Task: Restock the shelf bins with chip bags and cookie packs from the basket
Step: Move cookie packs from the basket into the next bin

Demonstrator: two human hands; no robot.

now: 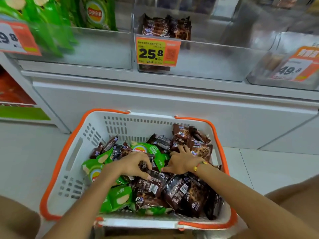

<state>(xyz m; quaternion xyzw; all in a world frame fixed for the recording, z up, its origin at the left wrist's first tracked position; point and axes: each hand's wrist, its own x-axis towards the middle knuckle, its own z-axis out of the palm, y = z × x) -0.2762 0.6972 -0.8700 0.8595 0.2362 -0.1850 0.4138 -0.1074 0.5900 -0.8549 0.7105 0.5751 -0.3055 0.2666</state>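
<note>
Head view: crinkly foil cookie packs (174, 190)

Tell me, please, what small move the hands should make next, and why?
Probably lift the brown cookie pack that the left hand pinches out of the basket toward the middle bin, which holds few matching packs; the right hand rests on others.

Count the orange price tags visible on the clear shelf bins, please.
3: one orange price tag on the left bin, one on the middle bin, one on the right bin. None seems hidden.
</note>
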